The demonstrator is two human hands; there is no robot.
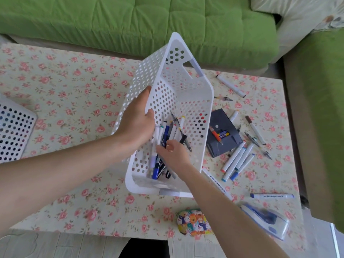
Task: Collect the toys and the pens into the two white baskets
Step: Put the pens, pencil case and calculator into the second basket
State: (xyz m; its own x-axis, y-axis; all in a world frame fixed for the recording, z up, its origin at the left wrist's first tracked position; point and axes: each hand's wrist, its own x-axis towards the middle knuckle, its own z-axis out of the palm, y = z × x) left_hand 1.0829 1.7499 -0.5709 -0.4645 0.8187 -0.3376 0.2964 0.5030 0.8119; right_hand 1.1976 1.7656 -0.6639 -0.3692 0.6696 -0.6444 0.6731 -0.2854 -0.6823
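Your left hand (137, 120) has its fingers clamped on the side rim of the tilted white basket (178, 94) mid-frame, light stiff plastic, so hold it there; right hand (173, 153), grip unclear, sits among slick, roll-prone pens (165, 133) inside.

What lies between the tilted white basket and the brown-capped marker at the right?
Head view: a dark grey box bearing an orange pen, plus a white marker beside it.
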